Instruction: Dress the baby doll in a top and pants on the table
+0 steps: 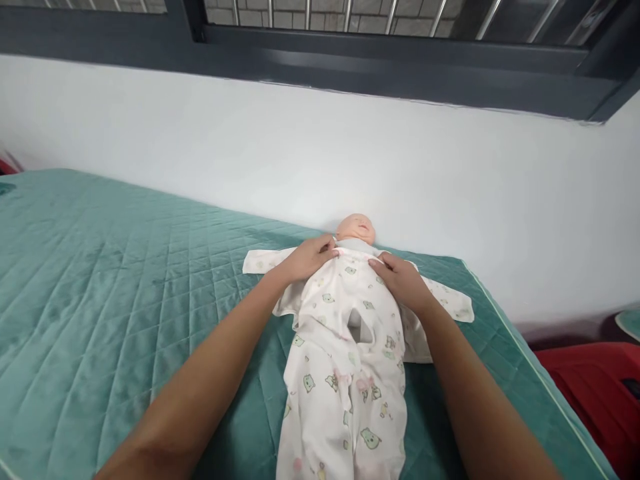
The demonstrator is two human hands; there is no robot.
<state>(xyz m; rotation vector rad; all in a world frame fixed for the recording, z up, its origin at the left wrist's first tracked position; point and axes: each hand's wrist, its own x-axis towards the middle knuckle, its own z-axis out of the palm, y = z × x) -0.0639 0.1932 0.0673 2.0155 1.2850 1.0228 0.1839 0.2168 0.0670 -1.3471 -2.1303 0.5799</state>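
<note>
Left forearm [220, 360] and right forearm [475, 387], both bare, are nearest to my camera. Between them I see white baby trousers [345, 293] with green animal prints and an opening at the crotch, laid lengthwise over the front of a doll [356, 228]. With the left hand [309, 258] I pinch one side of the waistband between thumb and fingers; with the right hand [401, 280] I pinch the other side, though its fingertips under the cloth are hidden from me. Below the trousers lies a white long-sleeved shirt [453, 301], its sleeves spread to both sides. Everything rests on a green quilted bed cover [135, 300], the doll's head near the white wall [225, 140]. At the lower right, beside the bed, is a red plastic object [595, 387].
</note>
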